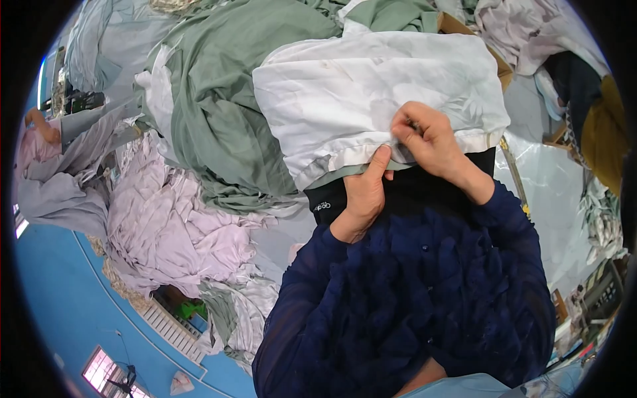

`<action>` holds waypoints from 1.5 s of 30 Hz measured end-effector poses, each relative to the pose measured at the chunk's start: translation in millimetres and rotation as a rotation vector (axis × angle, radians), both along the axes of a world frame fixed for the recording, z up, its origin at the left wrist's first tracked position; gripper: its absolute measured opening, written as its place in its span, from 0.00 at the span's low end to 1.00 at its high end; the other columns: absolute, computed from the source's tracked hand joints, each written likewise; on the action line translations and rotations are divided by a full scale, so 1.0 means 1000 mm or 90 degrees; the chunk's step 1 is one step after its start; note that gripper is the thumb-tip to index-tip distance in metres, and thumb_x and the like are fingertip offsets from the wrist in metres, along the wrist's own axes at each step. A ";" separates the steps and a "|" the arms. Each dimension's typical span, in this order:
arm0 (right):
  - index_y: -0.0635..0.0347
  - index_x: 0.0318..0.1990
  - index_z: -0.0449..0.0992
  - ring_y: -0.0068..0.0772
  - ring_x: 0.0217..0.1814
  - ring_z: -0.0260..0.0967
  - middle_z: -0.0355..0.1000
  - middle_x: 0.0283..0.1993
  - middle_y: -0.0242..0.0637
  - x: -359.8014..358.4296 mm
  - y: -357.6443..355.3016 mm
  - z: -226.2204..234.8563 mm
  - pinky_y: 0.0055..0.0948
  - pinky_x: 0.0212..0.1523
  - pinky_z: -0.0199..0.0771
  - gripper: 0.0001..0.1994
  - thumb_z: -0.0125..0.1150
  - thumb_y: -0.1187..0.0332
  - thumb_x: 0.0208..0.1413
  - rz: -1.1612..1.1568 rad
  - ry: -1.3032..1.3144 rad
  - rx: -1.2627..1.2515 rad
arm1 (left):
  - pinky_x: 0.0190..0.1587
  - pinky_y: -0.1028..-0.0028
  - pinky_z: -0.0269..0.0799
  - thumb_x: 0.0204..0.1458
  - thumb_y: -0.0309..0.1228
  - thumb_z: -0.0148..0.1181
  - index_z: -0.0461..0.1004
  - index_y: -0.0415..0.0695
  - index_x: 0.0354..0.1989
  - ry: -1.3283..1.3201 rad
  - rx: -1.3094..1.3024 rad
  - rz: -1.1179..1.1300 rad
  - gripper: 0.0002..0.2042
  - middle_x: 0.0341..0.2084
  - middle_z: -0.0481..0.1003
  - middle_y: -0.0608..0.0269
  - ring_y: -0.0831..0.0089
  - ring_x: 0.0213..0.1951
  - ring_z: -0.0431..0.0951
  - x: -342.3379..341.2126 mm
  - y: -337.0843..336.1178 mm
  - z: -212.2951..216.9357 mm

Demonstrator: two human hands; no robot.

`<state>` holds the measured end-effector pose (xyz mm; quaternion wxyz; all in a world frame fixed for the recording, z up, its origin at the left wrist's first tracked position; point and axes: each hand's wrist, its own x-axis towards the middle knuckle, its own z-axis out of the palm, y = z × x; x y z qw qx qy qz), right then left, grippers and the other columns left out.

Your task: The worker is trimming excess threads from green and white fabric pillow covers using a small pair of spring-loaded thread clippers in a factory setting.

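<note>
A folded white cloth (pixel 378 79) with a faint leaf pattern lies across my lap, over a black cloth (pixel 424 189). Along its near edge runs a hemmed band, and a strip of green fabric shows beneath. My left hand (pixel 361 199) grips that edge, thumb on top and fingers mostly hidden under the cloth. Just right of it, my right hand (pixel 430 140) is closed in a pinch above the hem. Whatever sits between its fingers is too small to make out.
A large heap of green fabric (pixel 225 99) lies to the left, with pale lilac cloth (pixel 172 219) nearer. Behind the white cloth stands a cardboard box (pixel 499 66). Dark and mustard garments (pixel 604 132) hang at the right. Another person's arm (pixel 43 126) shows at the far left.
</note>
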<state>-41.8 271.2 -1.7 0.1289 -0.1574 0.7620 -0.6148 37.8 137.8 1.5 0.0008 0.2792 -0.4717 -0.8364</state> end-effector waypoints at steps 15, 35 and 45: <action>0.65 0.35 0.77 0.12 0.29 0.62 0.71 0.29 0.25 0.005 0.014 0.013 0.16 0.29 0.62 0.07 0.67 0.73 0.51 0.071 -0.190 -0.028 | 0.23 0.80 0.65 0.57 0.25 0.60 0.76 0.38 0.38 0.035 -0.014 -0.023 0.05 0.26 0.75 0.65 0.78 0.23 0.71 0.002 -0.001 -0.002; 0.63 0.43 0.75 0.25 0.30 0.64 0.67 0.30 0.33 -0.004 0.045 0.015 0.24 0.31 0.64 0.13 0.65 0.70 0.51 0.113 -0.114 0.069 | 0.24 0.80 0.67 0.55 0.23 0.61 0.76 0.38 0.39 -0.041 0.014 -0.040 0.05 0.29 0.77 0.63 0.77 0.27 0.74 -0.013 0.002 0.004; 0.62 0.44 0.76 0.42 0.31 0.68 0.69 0.31 0.41 0.006 0.040 0.012 0.33 0.32 0.66 0.10 0.62 0.71 0.55 0.105 0.051 0.118 | 0.25 0.80 0.67 0.56 0.23 0.60 0.75 0.38 0.41 -0.061 0.038 -0.050 0.06 0.31 0.77 0.63 0.78 0.28 0.75 -0.010 0.001 0.000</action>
